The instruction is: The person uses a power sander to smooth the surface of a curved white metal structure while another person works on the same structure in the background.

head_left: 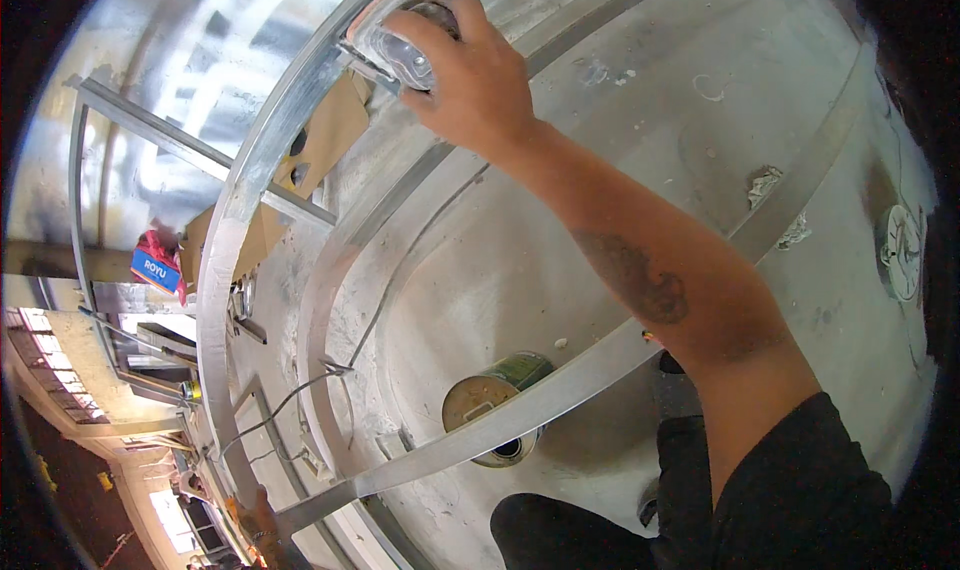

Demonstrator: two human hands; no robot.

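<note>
My right hand (475, 80) reaches up to the top of the view, its fingers wrapped round a dusty hand-held sander (405, 45). The sander rests against the curved rail of a pale grey metal frame (228, 220). At the lower left, my left hand (257, 525) is small and partly cut off, closed on the frame near its bottom corner. A straight bar of the frame (590, 375) crosses in front of my legs. Beneath that bar stands a round metal can (480, 400) with a handle on its lid.
A dark cable (375, 315) trails across the dusty floor (600, 220) and loops over the frame. On the left are a blue box (156, 271), a cardboard sheet (335, 130) and a metal bar (160, 130). A round white object (902, 254) lies far right, crumpled scraps (765, 185) nearer.
</note>
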